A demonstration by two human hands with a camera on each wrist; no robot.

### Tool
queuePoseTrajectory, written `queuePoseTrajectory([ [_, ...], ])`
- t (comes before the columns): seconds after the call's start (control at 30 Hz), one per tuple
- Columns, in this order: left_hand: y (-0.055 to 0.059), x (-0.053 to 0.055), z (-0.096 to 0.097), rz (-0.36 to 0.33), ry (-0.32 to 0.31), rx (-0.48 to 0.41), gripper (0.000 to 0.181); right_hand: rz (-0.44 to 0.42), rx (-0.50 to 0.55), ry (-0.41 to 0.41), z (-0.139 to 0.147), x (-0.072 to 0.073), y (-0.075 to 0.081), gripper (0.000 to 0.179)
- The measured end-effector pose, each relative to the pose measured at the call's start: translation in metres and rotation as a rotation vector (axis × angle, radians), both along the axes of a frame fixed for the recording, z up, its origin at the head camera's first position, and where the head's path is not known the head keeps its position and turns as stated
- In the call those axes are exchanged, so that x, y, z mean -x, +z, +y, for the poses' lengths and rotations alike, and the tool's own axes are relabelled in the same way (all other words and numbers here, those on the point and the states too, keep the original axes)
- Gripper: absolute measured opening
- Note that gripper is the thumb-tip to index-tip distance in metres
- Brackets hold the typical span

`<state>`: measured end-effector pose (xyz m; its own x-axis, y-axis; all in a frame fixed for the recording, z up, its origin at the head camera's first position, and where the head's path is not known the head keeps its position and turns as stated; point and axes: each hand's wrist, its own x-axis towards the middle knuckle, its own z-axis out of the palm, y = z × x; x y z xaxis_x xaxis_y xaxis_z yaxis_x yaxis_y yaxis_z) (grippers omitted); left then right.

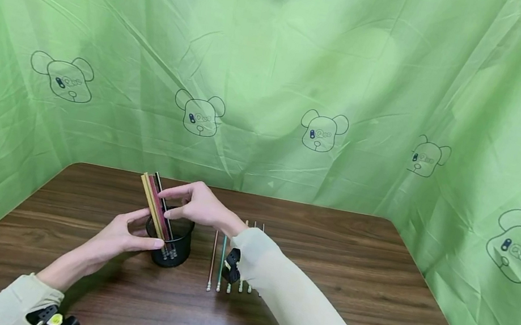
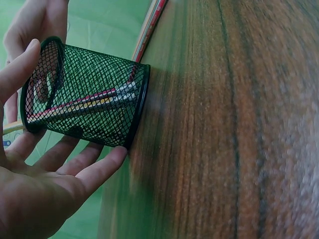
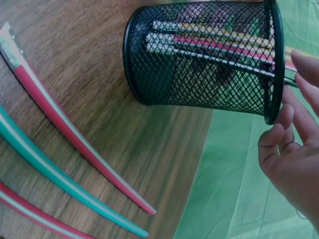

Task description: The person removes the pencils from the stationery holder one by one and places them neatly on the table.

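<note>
The black wire-mesh cylindrical cup (image 1: 180, 249) is standing on the dark brown wood-grain desk (image 1: 355, 247). The left hand (image 1: 121, 234) is clasping its wall, thumb in front and fingers behind. Inside, a slim yellow pencil (image 1: 152, 202), a slim dark red pencil (image 1: 157, 200) and a slim black pencil (image 1: 157, 178) are leaning left over the rim, pale ends pointing toward the base. The right hand (image 1: 201, 207) is touching the black pencil, its thumb and index finger lying apart along the shaft; whether they are pinching it, I cannot tell.

The leaning pencils are loading the left rim, so the cup could be tipping that way if the left hand slackens. The pale right sleeve (image 1: 292, 283) is passing over a row of slim pencils, including a teal pencil (image 1: 222, 262); a low pull back could be rolling them askew.

The far desk edge is running beyond the cup, before the green printed curtain (image 1: 275, 73). Room is opening toward the person and right of the row, while the row is crowding the cup's right side.
</note>
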<state>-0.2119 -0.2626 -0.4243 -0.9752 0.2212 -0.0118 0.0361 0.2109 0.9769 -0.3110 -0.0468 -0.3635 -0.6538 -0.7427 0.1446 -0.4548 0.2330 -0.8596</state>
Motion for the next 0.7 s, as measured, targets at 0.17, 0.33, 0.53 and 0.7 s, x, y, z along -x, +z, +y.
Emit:
queuePoseTrajectory([
  [0.17, 0.0, 0.001, -0.001, -0.008, -0.004, -0.002, 0.092, -0.009, 0.011, -0.007, 0.0, 0.0, -0.002, 0.043],
  [0.33, 0.0, 0.001, -0.001, -0.018, -0.005, 0.003, 0.092, 0.026, -0.007, -0.068, 0.005, 0.003, -0.007, 0.042],
  [0.53, -0.001, 0.001, -0.001, -0.007, -0.008, -0.004, 0.092, 0.022, -0.002, -0.09, 0.009, 0.001, -0.011, 0.046],
  [0.7, -0.001, 0.0, 0.0, -0.014, -0.007, -0.021, 0.093, 0.056, -0.029, -0.096, 0.011, -0.004, -0.013, 0.054],
])
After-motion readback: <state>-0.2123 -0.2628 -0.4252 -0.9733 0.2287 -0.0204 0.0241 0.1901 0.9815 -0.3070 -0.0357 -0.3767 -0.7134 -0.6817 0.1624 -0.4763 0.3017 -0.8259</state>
